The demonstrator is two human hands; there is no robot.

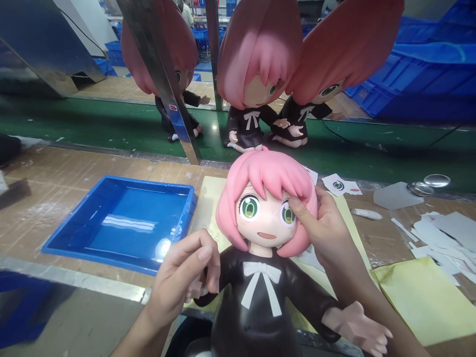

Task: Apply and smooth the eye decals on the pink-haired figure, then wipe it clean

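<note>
A large figure with pink hair, green eyes and a black dress with a white bow leans back in front of me, face up. My right hand grips the side of its head. The thumb presses at the outer edge of one eye, while the fingers go behind the hair, partly hidden. Beside the figure's other arm, my left hand is closed with thumb and fingers curled together. Whether something is between those fingers is hidden. Under the head lies a yellow sheet.
To the left, a blue tray holds clear liquid. On the right lie a cut-out eye decal, a small white tube, paper scraps and a folded yellow cloth. Similar figures sit on the green belt behind a metal post.
</note>
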